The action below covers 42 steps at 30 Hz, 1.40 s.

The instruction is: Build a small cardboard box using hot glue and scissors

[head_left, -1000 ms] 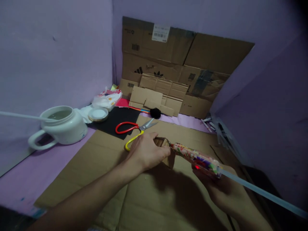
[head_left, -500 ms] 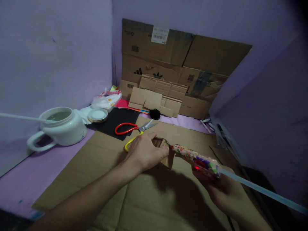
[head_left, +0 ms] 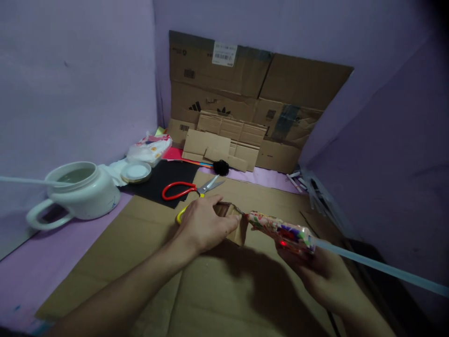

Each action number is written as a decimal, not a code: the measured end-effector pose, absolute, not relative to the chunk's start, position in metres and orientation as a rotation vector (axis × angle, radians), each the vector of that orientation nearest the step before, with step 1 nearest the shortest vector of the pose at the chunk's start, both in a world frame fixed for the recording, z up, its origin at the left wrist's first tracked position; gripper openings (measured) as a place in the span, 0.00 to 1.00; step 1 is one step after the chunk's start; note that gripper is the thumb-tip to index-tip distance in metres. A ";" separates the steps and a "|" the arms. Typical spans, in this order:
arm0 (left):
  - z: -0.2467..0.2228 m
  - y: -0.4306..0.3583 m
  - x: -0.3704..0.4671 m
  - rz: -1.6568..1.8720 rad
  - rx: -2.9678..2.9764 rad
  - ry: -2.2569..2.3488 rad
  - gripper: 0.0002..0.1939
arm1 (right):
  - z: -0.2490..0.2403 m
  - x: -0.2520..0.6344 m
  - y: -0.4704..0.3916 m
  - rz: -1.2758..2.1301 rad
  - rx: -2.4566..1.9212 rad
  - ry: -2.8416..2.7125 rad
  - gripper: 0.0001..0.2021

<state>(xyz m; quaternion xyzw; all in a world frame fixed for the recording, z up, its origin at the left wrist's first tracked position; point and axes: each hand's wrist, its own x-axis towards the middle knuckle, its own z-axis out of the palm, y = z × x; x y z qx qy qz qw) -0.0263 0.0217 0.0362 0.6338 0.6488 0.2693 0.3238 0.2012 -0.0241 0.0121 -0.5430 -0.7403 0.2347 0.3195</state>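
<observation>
My left hand point(head_left: 206, 225) is closed on a small folded cardboard piece point(head_left: 237, 230), its thumb along the near side and part of the piece hidden behind the fingers. In my right hand point(head_left: 315, 269) is a flower-patterned glue gun point(head_left: 277, 228) with a red light lit on its side. A long translucent glue stick point(head_left: 379, 267) sticks out of its back end. The gun's nozzle meets the upper right edge of the cardboard piece, touching or very close to it. Scissors point(head_left: 178, 190) with one red and one yellow handle lie just beyond my left hand.
A large cardboard sheet point(head_left: 115, 262) covers the work surface. At the left stands a white pot point(head_left: 91, 194) with a handle, near a round lid point(head_left: 136, 172) and black paper point(head_left: 157, 185). Cardboard panels point(head_left: 224, 89) lean against the back wall, behind a black yarn bundle point(head_left: 220, 167). Glue sticks point(head_left: 315, 194) lie right.
The whole view has shifted slightly, so things appear a little further left and lower. Both hands keep their holds, and the nozzle stays at the cardboard piece's edge.
</observation>
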 end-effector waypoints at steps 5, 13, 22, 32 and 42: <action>0.035 0.022 -0.027 0.703 1.670 1.683 0.34 | 0.012 0.203 -0.023 0.726 -1.505 -1.831 0.06; 0.029 0.025 -0.030 0.781 1.643 1.600 0.34 | 0.018 0.206 -0.013 0.921 -1.449 -1.563 0.05; 0.016 0.024 -0.029 0.994 1.537 1.360 0.26 | -0.009 0.205 0.021 1.020 -1.518 -1.102 0.15; 0.000 0.017 -0.014 1.032 1.394 1.073 0.28 | -0.012 0.200 0.034 0.686 -1.768 -1.291 0.13; -0.001 0.016 -0.013 1.063 1.345 0.953 0.29 | 0.001 0.177 -0.011 1.277 -1.061 -1.343 0.38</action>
